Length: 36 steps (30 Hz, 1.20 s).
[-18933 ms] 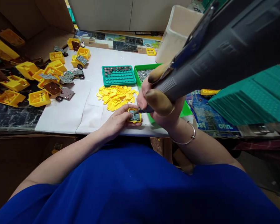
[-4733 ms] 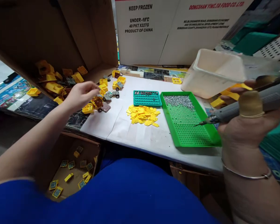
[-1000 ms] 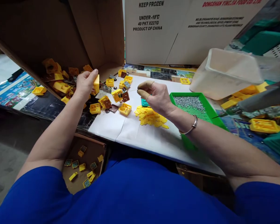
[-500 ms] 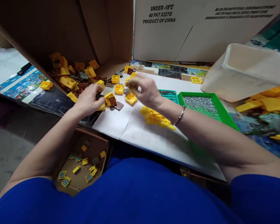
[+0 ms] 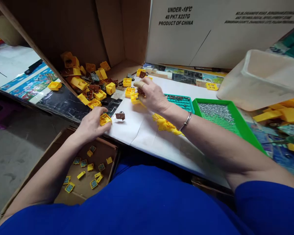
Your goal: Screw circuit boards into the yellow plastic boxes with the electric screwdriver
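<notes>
Holding a yellow casing (image 5: 105, 119) left of centre, the left hand (image 5: 91, 124) has its grip closed around it; whether the right hand (image 5: 155, 95) grips the brown circuit board (image 5: 141, 92) near upper centre, I cannot tell. At right, a green tray (image 5: 248, 130) carries small metal pieces (image 5: 217, 111); lower left, a carton (image 5: 73, 170) contains yellow units (image 5: 70, 187).

The left hand (image 5: 91, 124) hides one part of a yellow case (image 5: 105, 119). The right hand (image 5: 154, 94) is slightly blurred; whether it grips anything, I cannot tell. The top edge cuts the white carton (image 5: 176, 45).
</notes>
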### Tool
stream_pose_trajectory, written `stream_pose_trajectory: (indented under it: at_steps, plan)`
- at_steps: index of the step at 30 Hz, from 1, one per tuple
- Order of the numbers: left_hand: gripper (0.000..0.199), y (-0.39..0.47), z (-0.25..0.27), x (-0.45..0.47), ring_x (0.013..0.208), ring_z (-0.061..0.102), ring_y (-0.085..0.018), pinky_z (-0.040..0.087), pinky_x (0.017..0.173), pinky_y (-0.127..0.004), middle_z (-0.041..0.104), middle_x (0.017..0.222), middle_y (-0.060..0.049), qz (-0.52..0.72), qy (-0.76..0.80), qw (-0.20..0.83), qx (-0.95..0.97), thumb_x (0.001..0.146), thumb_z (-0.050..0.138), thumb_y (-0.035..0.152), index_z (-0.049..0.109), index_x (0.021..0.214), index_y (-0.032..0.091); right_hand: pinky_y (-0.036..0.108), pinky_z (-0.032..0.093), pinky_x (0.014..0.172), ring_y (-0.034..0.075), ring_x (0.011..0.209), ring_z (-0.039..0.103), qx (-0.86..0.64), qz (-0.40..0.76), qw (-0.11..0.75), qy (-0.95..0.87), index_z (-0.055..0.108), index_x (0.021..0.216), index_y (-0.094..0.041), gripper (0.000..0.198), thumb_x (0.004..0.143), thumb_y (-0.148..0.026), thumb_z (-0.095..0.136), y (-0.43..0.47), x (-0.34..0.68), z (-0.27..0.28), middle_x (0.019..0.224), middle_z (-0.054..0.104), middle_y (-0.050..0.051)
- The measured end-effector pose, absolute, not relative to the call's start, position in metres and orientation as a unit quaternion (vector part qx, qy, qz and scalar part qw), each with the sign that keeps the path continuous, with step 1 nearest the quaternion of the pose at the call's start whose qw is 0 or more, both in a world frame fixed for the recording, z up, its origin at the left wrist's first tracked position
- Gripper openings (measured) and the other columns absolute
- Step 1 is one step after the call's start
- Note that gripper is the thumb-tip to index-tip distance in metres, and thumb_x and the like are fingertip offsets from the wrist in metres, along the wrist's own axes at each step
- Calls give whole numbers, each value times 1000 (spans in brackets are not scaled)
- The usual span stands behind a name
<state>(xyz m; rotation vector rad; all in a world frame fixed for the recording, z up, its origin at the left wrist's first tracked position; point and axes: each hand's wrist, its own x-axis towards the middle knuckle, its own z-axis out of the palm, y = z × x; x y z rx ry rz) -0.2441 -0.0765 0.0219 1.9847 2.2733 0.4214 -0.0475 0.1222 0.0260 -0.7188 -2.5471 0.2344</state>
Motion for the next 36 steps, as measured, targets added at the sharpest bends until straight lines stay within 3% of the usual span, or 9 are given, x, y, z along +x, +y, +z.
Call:
stream_pose_trajectory:
  at_steps: [5,10,14,19,23,26,30,33,36]
  plan:
    - [51,-87,21,-240,108,61,-32,49,97,-46,59,112,-14,110,733,56,669,85,48,55,59,118,19,49,41,102,31,122,49,-289,62,287,-911,62,122,-20,40,84,-11,54,123,-48,29,130,55,13]
    - [67,-91,33,-257,122,56,-28,44,108,-38,54,131,-13,117,677,159,710,82,55,53,48,141,22,35,44,89,22,101,56,-72,116,111,-984,69,117,-23,33,96,-14,46,96,-67,15,112,64,10]
    - [64,-88,37,-266,121,56,-26,44,107,-37,57,130,-11,110,661,195,716,84,54,51,51,142,23,31,44,80,19,90,57,-28,136,57,-989,75,106,-21,24,92,-16,56,91,-78,8,100,67,9]
    - [56,-80,32,-259,112,59,-26,46,101,-37,63,119,-10,132,657,188,718,79,62,55,64,122,19,29,43,74,17,82,60,-84,156,58,-982,75,94,-12,22,87,-9,54,92,-65,19,94,69,11]
    - [51,-72,32,-239,93,61,-22,50,85,-36,66,104,-7,185,664,222,690,74,71,52,61,110,17,28,46,75,14,76,62,-221,295,193,-909,74,99,-13,23,84,-13,57,84,-42,37,85,71,5]
    - [50,-69,32,-212,81,59,-17,51,71,-29,63,95,-4,267,645,340,630,75,72,53,58,107,18,29,47,71,13,69,60,-294,371,261,-841,73,103,-13,24,85,-17,57,69,-12,49,78,70,3]
    - [55,-72,26,-173,74,59,-15,50,56,-24,61,89,-1,298,584,546,521,78,71,52,50,117,20,27,45,64,12,64,57,-343,398,240,-816,67,105,-13,22,86,-21,59,39,43,48,70,65,0]
    - [58,-77,22,-153,70,57,-12,52,55,-23,61,88,0,290,565,590,499,76,76,47,49,119,20,26,44,63,12,65,59,-380,387,201,-816,64,105,-15,19,88,-24,60,14,81,30,73,67,0]
    - [53,-82,22,-140,71,58,-12,55,61,-25,64,87,-2,265,552,621,489,73,79,42,53,112,16,26,44,66,14,71,62,-405,279,147,-858,67,96,-15,11,90,-21,60,-3,105,9,82,71,5]
